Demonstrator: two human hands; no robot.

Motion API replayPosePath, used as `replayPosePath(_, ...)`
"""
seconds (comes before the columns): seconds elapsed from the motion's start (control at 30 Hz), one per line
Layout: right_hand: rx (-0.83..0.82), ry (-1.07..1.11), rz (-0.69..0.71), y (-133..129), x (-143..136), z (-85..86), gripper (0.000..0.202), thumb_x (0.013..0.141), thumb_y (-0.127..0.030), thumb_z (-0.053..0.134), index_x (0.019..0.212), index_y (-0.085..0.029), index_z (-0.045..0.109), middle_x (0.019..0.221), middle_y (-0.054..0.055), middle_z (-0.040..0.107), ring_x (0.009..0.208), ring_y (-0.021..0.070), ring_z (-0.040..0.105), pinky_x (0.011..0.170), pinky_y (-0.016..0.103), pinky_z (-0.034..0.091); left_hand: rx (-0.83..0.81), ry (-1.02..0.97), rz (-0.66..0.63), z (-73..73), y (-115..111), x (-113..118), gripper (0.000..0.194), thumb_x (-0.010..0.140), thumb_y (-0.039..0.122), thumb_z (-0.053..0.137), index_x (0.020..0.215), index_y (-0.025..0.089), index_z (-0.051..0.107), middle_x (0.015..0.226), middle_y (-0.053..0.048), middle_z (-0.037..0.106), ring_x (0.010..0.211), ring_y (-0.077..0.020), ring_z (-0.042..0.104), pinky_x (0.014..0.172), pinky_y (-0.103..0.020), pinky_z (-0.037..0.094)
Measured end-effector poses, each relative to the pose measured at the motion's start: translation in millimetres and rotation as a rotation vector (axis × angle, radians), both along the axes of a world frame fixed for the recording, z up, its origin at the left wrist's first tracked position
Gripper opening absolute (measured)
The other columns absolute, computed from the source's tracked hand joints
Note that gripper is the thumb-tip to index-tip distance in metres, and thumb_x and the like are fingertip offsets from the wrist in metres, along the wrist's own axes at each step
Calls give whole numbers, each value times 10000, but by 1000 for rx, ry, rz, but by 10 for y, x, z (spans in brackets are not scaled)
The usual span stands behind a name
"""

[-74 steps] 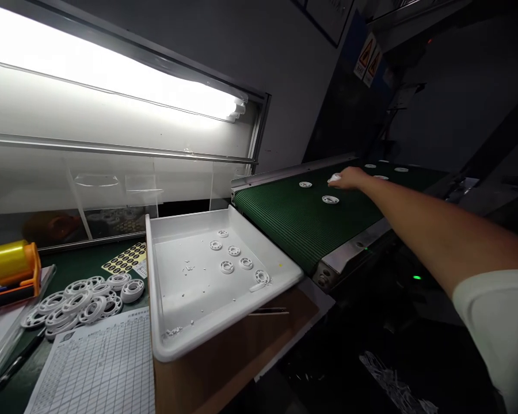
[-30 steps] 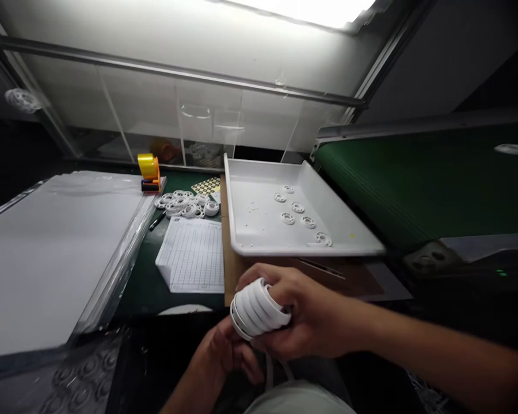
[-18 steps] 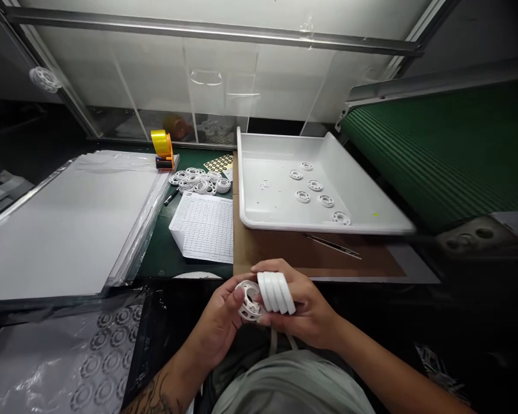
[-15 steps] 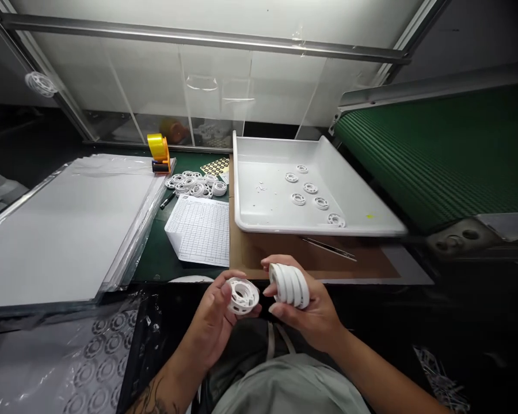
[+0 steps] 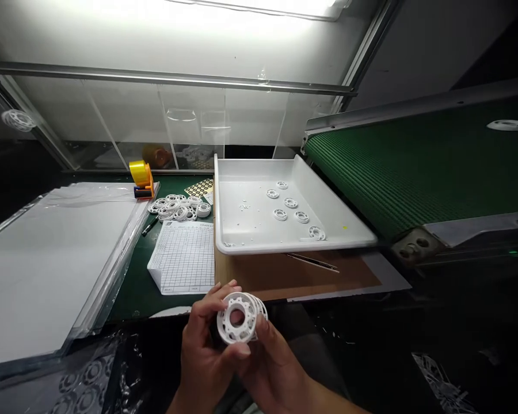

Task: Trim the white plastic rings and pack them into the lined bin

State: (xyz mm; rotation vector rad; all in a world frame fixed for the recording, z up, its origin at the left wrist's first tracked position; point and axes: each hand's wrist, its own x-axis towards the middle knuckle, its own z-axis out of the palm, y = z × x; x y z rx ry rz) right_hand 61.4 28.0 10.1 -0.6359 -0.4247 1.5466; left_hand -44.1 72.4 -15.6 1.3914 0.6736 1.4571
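Observation:
My left hand (image 5: 207, 339) and my right hand (image 5: 276, 356) meet in front of the bench around white plastic rings (image 5: 238, 318) that look like bearing cages. The left fingers and thumb grip the front ring, its face with holes turned toward me. Behind it, the right hand is closed on a stack of the same rings, mostly hidden by the front one. Beyond my hands stands a white tray (image 5: 259, 248) with several loose rings (image 5: 290, 203) and small white crumbs on its floor. A pile of rings (image 5: 181, 210) lies left of the tray.
A gridded paper sheet (image 5: 185, 259), a black pen (image 5: 150, 226) and a yellow tape dispenser (image 5: 141, 179) are on the left. Tweezers (image 5: 313, 262) lie before the tray. A green conveyor belt (image 5: 397, 167) carrying a white ring (image 5: 506, 125) runs at right. Plastic-covered sheets (image 5: 47, 259) fill the far left.
My hands have come together, bringing the left hand's ring against the right hand's stack. The view has shifted up and right, and a ring now shows on the conveyor belt.

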Motion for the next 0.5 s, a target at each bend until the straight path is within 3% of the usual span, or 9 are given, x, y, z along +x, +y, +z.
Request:
replayPosePath(0.13,17,-89,30,-18,-10,19,470,624,-653,943,851,-291,748,920,43,684,945,269,680,878,376,589,185,154,-52,-3,42,-72,374,963,566,697,1210,302,603,1414,-80,715,1464,-265,561,1185,-416,454)
replayPosePath(0.27,-14,-342,23,198,219,222,594,533,-724,948,827,-246,752,824,60,704,804,267,692,768,385,597,235,370,-46,-82,98,-242,450,1011,558,621,1375,309,533,1654,-119,466,1569,-276,416,1208,-418,429)
replayPosePath(0.33,-38,-549,-57,544,544,424,658,519,-733,954,905,-228,782,865,65,730,872,282,706,837,403,600,225,455,27,-167,142,-324,458,1033,505,605,1429,299,502,1667,-137,430,1569,-282,410,1216,-433,427)
replayPosePath(0.4,-78,-802,-178,1037,990,662,577,546,-537,1031,932,-197,770,958,72,747,957,285,701,893,401,597,210,546,88,-276,180,-372,379,1047,398,602,1401,286,524,1577,-144,533,1486,-277,522,1163,-434,491)
replayPosePath(0.5,-207,-1170,-361,1800,1669,971,333,890,-351,883,1080,-139,709,1112,85,716,992,234,695,881,398,616,300,691,79,-460,182,-374,219,1005,249,647,1223,270,636,1309,-106,725,1216,-256,719,985,-396,613)
